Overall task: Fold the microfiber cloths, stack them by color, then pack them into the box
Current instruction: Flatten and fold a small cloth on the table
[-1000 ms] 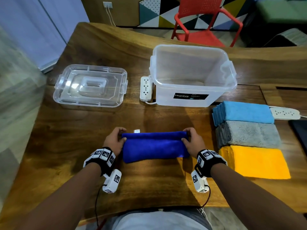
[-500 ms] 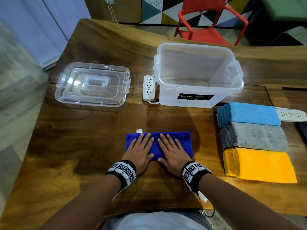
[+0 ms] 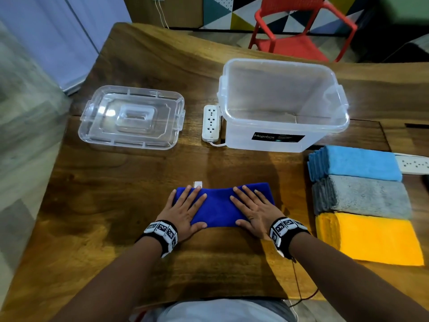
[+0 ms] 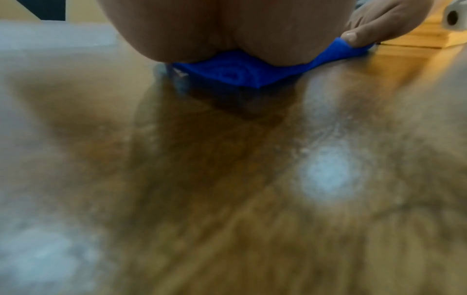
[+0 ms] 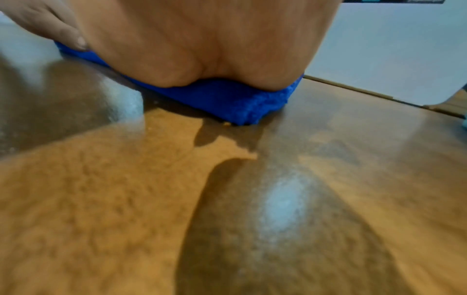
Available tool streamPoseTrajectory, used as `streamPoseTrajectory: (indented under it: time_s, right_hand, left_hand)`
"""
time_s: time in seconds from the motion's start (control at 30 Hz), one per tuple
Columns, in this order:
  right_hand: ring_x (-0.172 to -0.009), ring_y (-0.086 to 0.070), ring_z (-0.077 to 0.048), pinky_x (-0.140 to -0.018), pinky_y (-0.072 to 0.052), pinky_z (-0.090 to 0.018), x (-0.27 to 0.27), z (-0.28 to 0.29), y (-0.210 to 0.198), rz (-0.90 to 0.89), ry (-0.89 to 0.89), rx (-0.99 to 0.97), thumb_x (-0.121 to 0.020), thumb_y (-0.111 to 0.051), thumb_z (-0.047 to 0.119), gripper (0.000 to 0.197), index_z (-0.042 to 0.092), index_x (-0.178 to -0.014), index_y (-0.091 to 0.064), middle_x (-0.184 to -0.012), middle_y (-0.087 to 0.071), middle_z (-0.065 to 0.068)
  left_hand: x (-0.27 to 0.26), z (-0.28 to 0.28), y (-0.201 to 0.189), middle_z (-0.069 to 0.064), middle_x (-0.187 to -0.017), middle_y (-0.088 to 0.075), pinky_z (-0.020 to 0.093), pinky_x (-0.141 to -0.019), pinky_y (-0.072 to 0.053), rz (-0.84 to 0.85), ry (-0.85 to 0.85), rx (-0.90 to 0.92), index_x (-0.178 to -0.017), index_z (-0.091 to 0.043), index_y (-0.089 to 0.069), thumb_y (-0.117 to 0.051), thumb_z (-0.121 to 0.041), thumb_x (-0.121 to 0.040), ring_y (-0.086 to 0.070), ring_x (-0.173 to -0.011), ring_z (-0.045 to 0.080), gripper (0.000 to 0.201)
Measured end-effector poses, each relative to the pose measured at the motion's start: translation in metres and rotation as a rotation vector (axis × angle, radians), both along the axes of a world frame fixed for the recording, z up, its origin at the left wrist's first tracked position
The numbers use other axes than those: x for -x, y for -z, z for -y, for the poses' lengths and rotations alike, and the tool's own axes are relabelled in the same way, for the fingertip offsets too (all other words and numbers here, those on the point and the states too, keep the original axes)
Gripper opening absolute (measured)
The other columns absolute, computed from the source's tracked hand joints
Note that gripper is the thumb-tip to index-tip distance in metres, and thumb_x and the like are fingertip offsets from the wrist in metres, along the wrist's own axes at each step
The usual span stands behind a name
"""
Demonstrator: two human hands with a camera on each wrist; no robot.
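Observation:
A folded dark blue cloth [image 3: 220, 206] lies flat on the wooden table [image 3: 116, 205] in front of me. My left hand [image 3: 184, 211] presses on its left end with straight, spread fingers. My right hand [image 3: 251, 211] presses the same way on its right end. In the wrist views the cloth [image 4: 242, 73] [image 5: 227, 99] shows under each palm. At the right sit three folded stacks: light blue [image 3: 357, 162], grey [image 3: 362, 196] and yellow [image 3: 369, 238]. The clear plastic box [image 3: 282, 108] stands open and empty behind the cloth.
The box's clear lid [image 3: 132, 117] lies at the back left. A white power strip [image 3: 210, 123] rests against the box's left side; another power strip [image 3: 415, 165] is at the far right. A red chair [image 3: 301, 31] stands beyond the table.
A second ago both hands pinched the cloth's far corners, folding it. Then they laid flat on its middle, and now they have slid apart toward its two ends.

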State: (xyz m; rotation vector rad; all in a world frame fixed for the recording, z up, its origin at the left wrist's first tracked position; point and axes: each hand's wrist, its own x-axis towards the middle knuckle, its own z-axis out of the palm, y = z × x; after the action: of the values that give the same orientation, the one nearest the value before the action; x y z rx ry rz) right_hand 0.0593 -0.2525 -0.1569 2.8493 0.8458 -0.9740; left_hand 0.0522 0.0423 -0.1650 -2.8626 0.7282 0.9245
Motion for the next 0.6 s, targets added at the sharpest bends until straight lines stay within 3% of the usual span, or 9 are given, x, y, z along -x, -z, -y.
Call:
streamPoseTrajectory:
  time_s: [0.2, 0.3, 0.4, 0.5, 0.6]
  right_hand:
    - [-0.148, 0.026, -0.012, -0.122, 0.014, -0.041, -0.005, -0.004, -0.008, -0.071, 0.1, -0.086, -0.094, -0.005, 0.068, 0.068, 0.042, -0.154, 0.014, -0.158, 0.03, 0.016]
    - [-0.148, 0.025, -0.014, -0.12, 0.015, -0.041, -0.007, 0.002, -0.012, -0.068, 0.145, -0.069, -0.103, -0.014, 0.057, 0.058, 0.048, -0.152, 0.014, -0.158, 0.031, 0.015]
    - [-0.15, 0.022, -0.021, -0.121, 0.011, -0.044, 0.0, 0.005, -0.015, -0.06, 0.177, -0.03, -0.105, -0.023, 0.05, 0.06, 0.049, -0.151, 0.016, -0.161, 0.029, 0.01]
    - [-0.152, -0.004, -0.029, -0.122, -0.009, -0.051, 0.007, -0.005, -0.023, 0.041, 0.226, -0.025, -0.1, -0.038, 0.052, 0.068, 0.044, -0.155, 0.002, -0.167, 0.003, 0.001]
    - [-0.139, -0.029, -0.033, -0.111, -0.03, -0.057, 0.005, -0.012, -0.033, 0.068, 0.269, 0.025, -0.087, -0.057, 0.059, 0.088, 0.037, -0.154, -0.004, -0.157, -0.022, -0.004]
  left_hand:
    - [-0.004, 0.002, -0.002, -0.013, -0.151, 0.038, 0.051, -0.117, 0.015, -0.083, -0.115, 0.064, -0.141, -0.044, 0.032, -0.001, -0.068, -0.092, 0.031, -0.143, 0.015, 0.063]
    - [-0.003, -0.006, -0.002, -0.015, -0.149, 0.04, 0.05, -0.118, 0.01, -0.064, -0.172, 0.069, -0.139, -0.046, 0.034, -0.004, -0.061, -0.096, 0.027, -0.145, 0.016, 0.059]
    - [0.001, -0.02, -0.005, -0.012, -0.151, 0.038, 0.05, -0.119, 0.004, -0.017, -0.241, 0.008, -0.142, -0.041, 0.033, -0.01, -0.063, -0.096, 0.021, -0.148, 0.021, 0.066]
    - [0.0, -0.019, -0.016, 0.003, -0.163, 0.012, 0.05, -0.117, -0.015, 0.092, -0.427, -0.026, -0.155, -0.025, 0.009, -0.025, -0.067, -0.093, 0.0, -0.15, 0.026, 0.082]
    - [-0.007, -0.007, -0.029, 0.009, -0.149, -0.031, 0.048, -0.106, -0.036, 0.119, -0.601, 0.009, -0.146, -0.021, -0.03, -0.038, -0.07, -0.088, -0.036, -0.134, 0.028, 0.077]
